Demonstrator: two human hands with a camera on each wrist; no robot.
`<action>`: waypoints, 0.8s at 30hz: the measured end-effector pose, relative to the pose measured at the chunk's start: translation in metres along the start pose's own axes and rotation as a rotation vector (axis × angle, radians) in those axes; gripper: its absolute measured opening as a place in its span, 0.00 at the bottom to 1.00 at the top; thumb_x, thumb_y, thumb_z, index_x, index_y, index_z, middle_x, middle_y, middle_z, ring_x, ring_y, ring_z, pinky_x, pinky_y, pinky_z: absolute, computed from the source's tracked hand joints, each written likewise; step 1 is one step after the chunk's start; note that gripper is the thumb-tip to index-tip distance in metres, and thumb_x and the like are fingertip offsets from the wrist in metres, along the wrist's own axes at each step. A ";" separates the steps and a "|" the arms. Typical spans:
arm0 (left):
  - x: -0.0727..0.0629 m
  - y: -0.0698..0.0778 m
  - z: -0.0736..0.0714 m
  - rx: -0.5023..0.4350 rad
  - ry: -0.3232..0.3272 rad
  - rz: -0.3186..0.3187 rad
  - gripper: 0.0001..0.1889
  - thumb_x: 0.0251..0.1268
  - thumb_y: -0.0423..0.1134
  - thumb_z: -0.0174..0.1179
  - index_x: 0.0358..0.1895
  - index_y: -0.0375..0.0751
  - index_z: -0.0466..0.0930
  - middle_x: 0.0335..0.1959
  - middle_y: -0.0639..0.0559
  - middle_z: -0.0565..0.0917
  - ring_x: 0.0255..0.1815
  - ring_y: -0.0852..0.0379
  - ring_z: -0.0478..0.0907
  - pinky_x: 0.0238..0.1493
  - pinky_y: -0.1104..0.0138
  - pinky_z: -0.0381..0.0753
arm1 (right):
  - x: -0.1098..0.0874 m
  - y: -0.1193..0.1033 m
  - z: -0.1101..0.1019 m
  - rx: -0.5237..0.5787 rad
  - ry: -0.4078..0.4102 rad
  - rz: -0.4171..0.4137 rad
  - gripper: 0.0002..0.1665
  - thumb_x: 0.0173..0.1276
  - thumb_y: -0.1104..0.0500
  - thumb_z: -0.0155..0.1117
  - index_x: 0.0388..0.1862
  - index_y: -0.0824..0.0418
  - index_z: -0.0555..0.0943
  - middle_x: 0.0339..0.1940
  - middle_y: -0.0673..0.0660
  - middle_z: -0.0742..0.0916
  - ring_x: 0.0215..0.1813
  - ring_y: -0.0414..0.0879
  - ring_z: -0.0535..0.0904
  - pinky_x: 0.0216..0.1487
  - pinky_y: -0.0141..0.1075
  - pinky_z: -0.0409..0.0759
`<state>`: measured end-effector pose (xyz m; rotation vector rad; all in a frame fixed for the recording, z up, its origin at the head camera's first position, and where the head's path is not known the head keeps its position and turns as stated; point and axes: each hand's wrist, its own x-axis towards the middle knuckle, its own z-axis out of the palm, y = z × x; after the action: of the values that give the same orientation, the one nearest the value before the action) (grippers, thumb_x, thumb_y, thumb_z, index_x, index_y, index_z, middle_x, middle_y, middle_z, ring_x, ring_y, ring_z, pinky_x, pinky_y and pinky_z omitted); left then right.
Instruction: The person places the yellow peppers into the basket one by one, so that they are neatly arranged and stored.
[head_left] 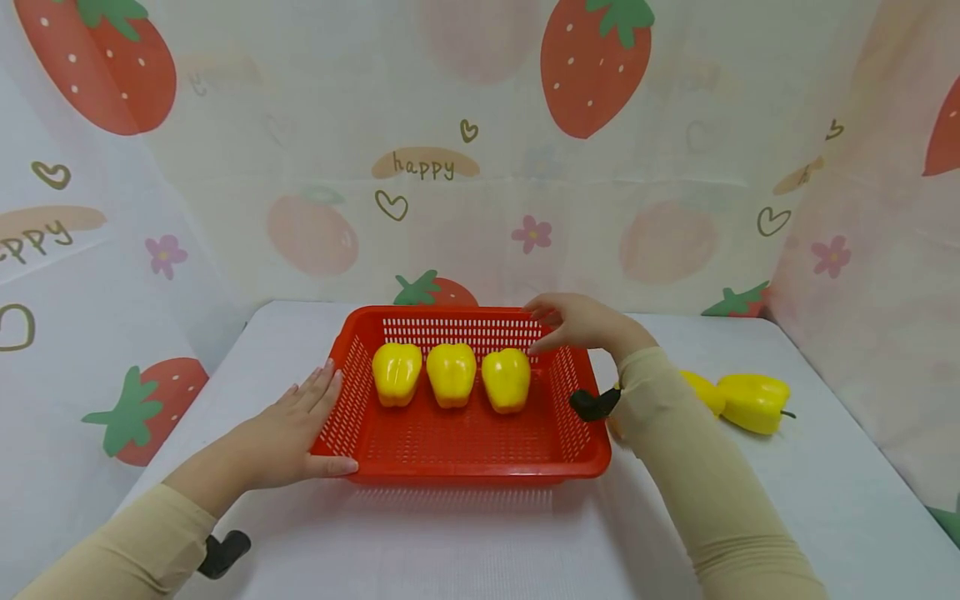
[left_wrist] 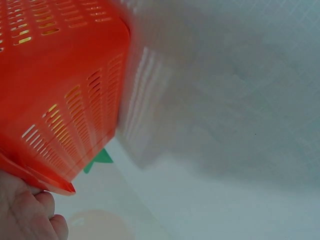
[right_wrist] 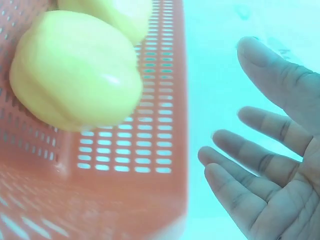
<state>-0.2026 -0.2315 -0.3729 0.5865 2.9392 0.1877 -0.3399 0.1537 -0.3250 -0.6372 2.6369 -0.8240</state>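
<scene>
A red plastic basket (head_left: pixel 480 469) with slotted walls stands on the white table. Three yellow bell peppers (head_left: pixel 397 375) are lined up in its back half. My left hand (head_left: pixel 288 433) rests at the basket's left rim, with its thumb stretched over the front left corner. In the left wrist view, fingers (left_wrist: pixel 47 202) show against the rim. Above the back right of the basket is my right hand (head_left: pixel 577 321), near the rightmost bell pepper (head_left: pixel 506 381). The right wrist view shows its fingers (right_wrist: pixel 250 150) spread apart, holding nothing.
To the right of the basket lies another yellow bell pepper (head_left: pixel 753 404) with a dark stem. Beside it, a yellow piece (head_left: pixel 701 387) is partly hidden by the right sleeve (head_left: pixel 690 467). A strawberry-print cloth (head_left: pixel 480 233) hangs behind the table.
</scene>
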 end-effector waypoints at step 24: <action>0.000 0.001 -0.001 0.007 -0.002 0.000 0.62 0.41 0.74 0.54 0.71 0.33 0.40 0.73 0.38 0.41 0.72 0.40 0.39 0.66 0.44 0.48 | -0.066 0.044 -0.045 0.002 0.108 -0.011 0.38 0.55 0.49 0.69 0.63 0.56 0.66 0.59 0.59 0.75 0.60 0.56 0.72 0.59 0.48 0.70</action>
<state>-0.2021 -0.2309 -0.3721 0.5873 2.9395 0.1767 -0.3160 0.2394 -0.3054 -0.6235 2.7306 -0.8876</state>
